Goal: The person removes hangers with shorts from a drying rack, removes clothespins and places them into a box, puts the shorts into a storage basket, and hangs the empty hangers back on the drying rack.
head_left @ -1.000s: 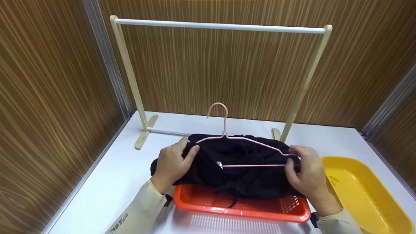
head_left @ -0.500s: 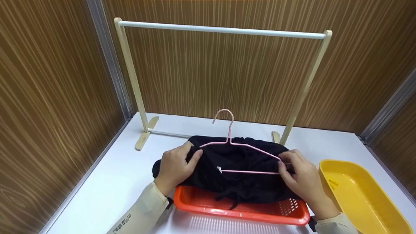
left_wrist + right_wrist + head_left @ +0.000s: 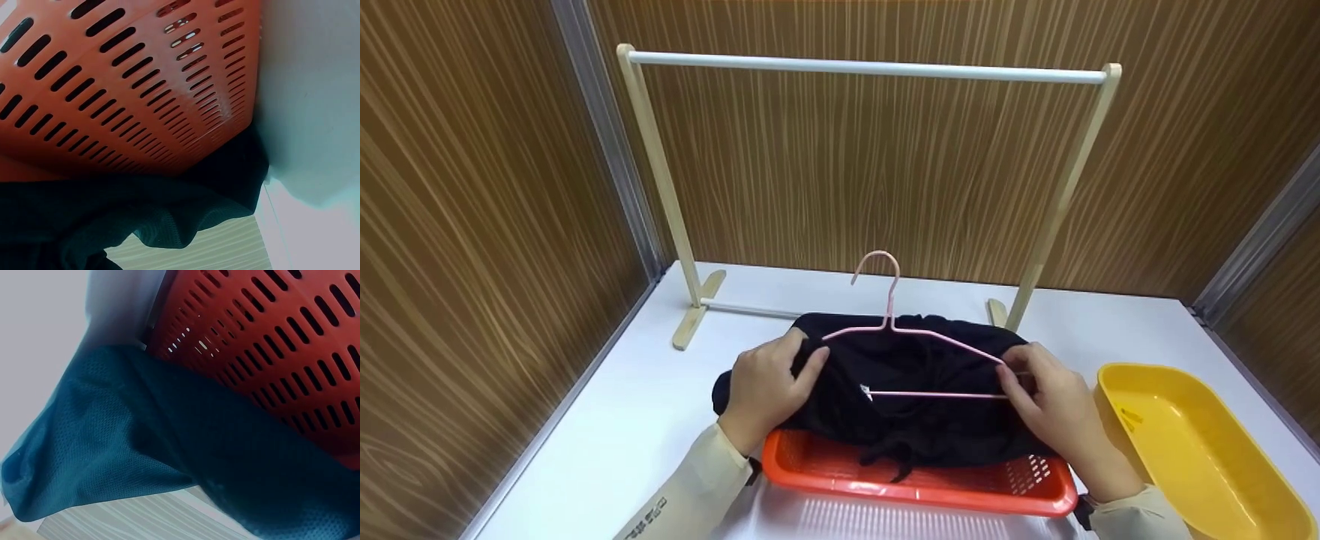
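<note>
A pink clothes hanger (image 3: 890, 300) lies against a black garment (image 3: 930, 435) with a dangling drawstring, its hook pointing up and away. The garment is spread over a red perforated basket (image 3: 885, 491). On the left side, my left hand (image 3: 769, 386) grips the bunched cloth, which covers the hanger's left end. My right hand (image 3: 1057, 405) pinches the hanger's right arm near its end, thumb in front; that end is hidden by the fingers. Both wrist views show dark cloth (image 3: 146, 202) below the slotted basket wall (image 3: 292, 354), with no fingers visible.
Behind the basket stands a wooden rack with a white top rail (image 3: 870, 67) and splayed feet. A yellow tray (image 3: 1207, 442) is at the right on the white table (image 3: 622, 420). Wood-patterned panels (image 3: 870, 165) enclose the back and sides.
Over the last second my right hand has moved inward, to the left, along the hanger. The hanger has shifted slightly right and toward me. My left hand keeps its grip with little movement.
</note>
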Tool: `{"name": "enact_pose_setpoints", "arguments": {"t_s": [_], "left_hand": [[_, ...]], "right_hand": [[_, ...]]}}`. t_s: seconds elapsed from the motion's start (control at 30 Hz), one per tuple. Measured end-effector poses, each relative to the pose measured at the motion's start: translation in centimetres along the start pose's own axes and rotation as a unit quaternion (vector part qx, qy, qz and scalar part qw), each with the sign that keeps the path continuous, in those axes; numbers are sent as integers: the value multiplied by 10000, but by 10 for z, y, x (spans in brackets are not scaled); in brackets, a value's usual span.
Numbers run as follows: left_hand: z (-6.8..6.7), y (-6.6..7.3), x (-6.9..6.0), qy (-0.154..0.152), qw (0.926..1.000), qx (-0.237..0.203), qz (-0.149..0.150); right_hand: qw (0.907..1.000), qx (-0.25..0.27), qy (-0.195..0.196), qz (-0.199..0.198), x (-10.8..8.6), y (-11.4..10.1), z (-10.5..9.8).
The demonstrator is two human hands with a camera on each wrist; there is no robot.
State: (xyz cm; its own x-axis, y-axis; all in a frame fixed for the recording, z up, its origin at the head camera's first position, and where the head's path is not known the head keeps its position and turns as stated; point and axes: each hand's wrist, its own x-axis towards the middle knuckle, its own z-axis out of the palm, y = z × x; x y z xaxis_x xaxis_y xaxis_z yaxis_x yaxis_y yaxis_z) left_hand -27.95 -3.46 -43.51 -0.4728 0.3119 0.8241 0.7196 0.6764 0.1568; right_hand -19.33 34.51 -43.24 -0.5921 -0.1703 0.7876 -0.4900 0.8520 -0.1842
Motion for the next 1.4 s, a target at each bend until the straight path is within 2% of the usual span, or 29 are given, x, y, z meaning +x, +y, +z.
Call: {"name": "enact_pose_setpoints", "arguments": {"t_s": [0.27, 0.7, 1.2, 1.4], "left_hand": [[0, 0, 2, 36, 10000, 45, 46], [0, -2, -1, 12, 10000, 21, 20], [0, 0, 0, -8, 10000, 27, 20], [0, 1, 0, -33, 10000, -7, 16]], "right_hand": [[9998, -122, 19, -142, 0, 1, 1], [9998, 4, -126, -184, 0, 2, 3], [9994, 158, -304, 28, -1, 3, 0], [9995, 145, -263, -7, -1, 4, 1]]}}
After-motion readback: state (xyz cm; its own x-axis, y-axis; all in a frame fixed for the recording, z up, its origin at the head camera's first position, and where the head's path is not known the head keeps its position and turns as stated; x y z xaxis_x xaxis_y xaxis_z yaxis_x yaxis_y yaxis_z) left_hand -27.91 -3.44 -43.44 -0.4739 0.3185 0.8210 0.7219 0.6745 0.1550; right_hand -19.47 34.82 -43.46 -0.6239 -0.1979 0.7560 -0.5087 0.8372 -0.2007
